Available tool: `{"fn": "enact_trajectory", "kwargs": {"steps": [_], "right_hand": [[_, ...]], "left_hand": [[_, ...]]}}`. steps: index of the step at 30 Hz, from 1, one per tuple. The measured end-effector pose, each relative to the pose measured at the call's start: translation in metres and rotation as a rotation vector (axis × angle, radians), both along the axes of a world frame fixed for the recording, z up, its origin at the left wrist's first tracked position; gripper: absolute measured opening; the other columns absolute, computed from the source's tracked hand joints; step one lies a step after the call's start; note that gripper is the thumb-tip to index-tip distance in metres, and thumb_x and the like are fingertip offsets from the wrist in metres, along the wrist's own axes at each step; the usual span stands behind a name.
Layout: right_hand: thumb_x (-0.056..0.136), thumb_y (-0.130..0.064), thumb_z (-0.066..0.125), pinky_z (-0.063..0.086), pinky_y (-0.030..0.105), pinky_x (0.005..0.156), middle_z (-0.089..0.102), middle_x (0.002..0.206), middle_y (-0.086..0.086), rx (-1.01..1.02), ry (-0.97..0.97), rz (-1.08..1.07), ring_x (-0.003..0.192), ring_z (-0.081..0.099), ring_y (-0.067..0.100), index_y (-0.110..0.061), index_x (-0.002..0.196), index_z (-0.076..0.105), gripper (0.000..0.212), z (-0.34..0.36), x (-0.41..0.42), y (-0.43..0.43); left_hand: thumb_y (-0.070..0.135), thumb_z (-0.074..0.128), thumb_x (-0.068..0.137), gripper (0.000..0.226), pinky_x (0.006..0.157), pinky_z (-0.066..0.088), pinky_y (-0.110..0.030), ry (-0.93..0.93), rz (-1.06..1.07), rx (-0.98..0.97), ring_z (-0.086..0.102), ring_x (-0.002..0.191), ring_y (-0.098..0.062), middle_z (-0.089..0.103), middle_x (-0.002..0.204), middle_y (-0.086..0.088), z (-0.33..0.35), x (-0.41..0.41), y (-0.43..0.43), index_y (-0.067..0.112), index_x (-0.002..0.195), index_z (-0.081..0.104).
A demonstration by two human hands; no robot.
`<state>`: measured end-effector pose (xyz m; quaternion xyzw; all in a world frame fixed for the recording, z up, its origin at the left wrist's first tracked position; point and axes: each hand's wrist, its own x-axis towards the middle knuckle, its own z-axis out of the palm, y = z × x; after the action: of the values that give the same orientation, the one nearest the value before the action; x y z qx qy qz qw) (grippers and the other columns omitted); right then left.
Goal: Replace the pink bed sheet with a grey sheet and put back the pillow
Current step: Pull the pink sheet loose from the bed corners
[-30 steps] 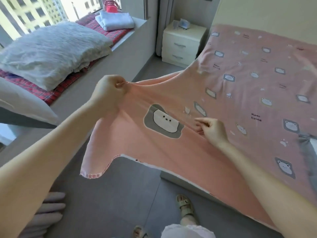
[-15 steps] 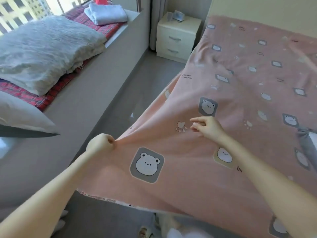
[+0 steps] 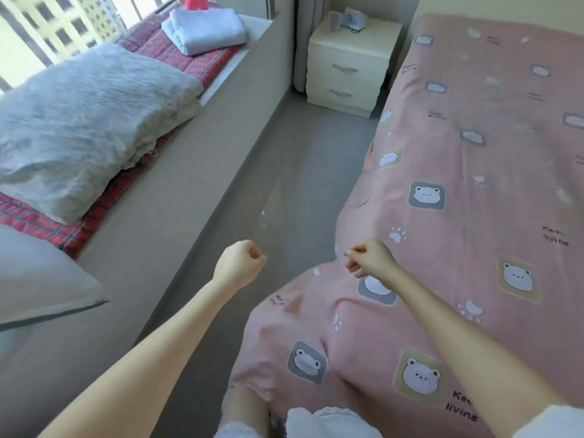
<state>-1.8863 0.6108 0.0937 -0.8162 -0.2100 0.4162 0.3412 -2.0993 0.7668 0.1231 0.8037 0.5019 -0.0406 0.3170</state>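
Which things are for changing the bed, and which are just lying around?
For the job: pink bear-print bed sheet; folded pale grey sheet on the window seat; crumpled whitish pillow.
Just lying about: cream two-drawer bedside cabinet; red tartan mat.

Curled hands point(image 3: 240, 263) point(image 3: 370, 259) near pink sheet point(image 3: 474, 216)

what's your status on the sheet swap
Left hand fisted over floor, holding nothing; right hand curled at pink sheet edge, grip unclear. Sheet not yet stripped. Pillow and folded pale cloth on window ledge; nothing blocking.
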Motion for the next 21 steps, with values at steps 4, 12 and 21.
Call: {"fn": "enact_trajectory", "kwargs": {"steps": [4,12,21], "right_hand": [[0.087,-0.008,0.055,0.036,0.023,0.046,0.047,0.053,0.006,-0.070,-0.070,-0.029,0.047,0.040,0.019,-0.007,0.067,0.056,0.020,-0.012,0.035,0.024],[0.092,-0.018,0.054,0.027,0.020,0.048,0.042,0.052,-0.005,-0.080,-0.139,-0.129,0.049,0.034,0.010,-0.016,0.059,0.058,0.034,-0.023,0.154,0.135],[0.086,-0.015,0.054,0.024,0.029,0.052,0.038,0.049,-0.005,-0.168,-0.161,-0.493,0.050,0.030,0.014,0.004,0.065,0.058,0.029,-0.004,0.309,0.238]], "left_hand": [[0.024,0.060,0.086,0.013,0.059,0.038,-0.027,-0.146,-0.036,-0.063,0.055,0.072,-0.019,0.062,0.078,-0.002,0.024,0.069,0.051,0.013,0.079,0.057],[0.020,0.059,0.089,0.022,0.048,0.036,-0.014,-0.269,-0.367,-0.207,0.052,0.048,-0.002,0.059,0.060,0.006,0.080,0.269,0.185,0.018,0.068,0.053],[0.022,0.056,0.091,0.018,0.058,0.039,-0.022,-0.382,-0.646,-0.256,0.056,0.054,-0.004,0.061,0.064,0.007,0.151,0.497,0.322,0.008,0.080,0.062]]}}
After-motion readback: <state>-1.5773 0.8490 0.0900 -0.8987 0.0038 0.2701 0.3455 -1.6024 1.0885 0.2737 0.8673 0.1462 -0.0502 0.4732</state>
